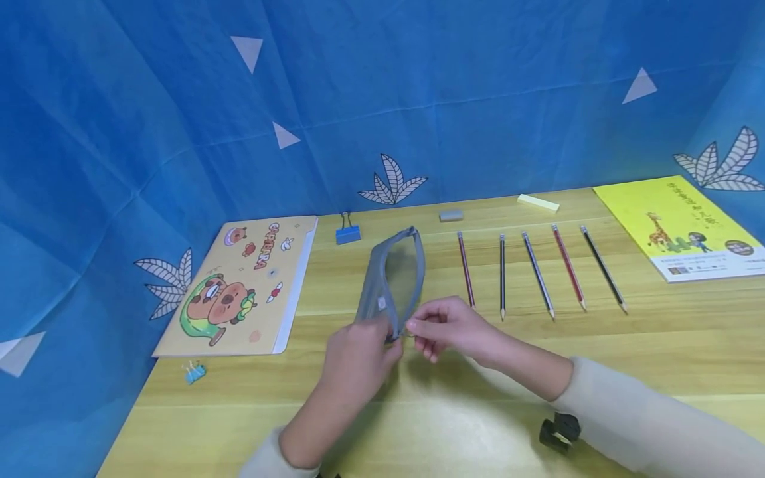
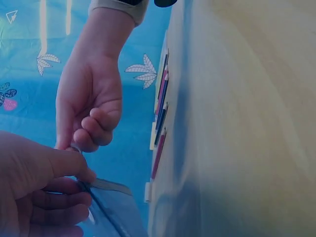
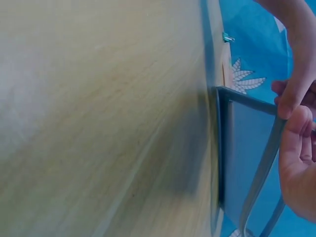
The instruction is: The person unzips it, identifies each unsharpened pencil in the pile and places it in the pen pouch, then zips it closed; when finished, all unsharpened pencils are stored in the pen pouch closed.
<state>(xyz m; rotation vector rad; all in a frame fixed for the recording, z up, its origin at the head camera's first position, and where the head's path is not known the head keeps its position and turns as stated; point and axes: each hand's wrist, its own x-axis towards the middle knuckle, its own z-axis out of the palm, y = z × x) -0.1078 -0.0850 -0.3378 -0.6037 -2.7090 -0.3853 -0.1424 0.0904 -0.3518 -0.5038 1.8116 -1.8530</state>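
A grey zip pouch (image 1: pixel 372 282) stands on the table with its zipped mouth spread apart. My left hand (image 1: pixel 360 358) grips the near end of the pouch, thumb and fingers on either side of its edge. Close beside it, my right hand (image 1: pixel 451 332) pinches the zipper pull (image 2: pixel 78 149) with thumb and index finger, and its other fingers are curled. The left wrist view shows a small loop at that pinch. Several pencils, among them a dark red pencil (image 1: pixel 466 269) and a black pencil (image 1: pixel 503 275), lie in a spread row right of the pouch.
A capybara folder (image 1: pixel 239 285) lies left, with a teal binder clip (image 1: pixel 194 373) below it. Behind the pouch are a blue binder clip (image 1: pixel 348 234), a grey eraser (image 1: pixel 451 216) and a pale yellow stick (image 1: pixel 538 203). A yellow booklet (image 1: pixel 687 226) lies far right. Blue cloth (image 1: pixel 382 86) walls the table.
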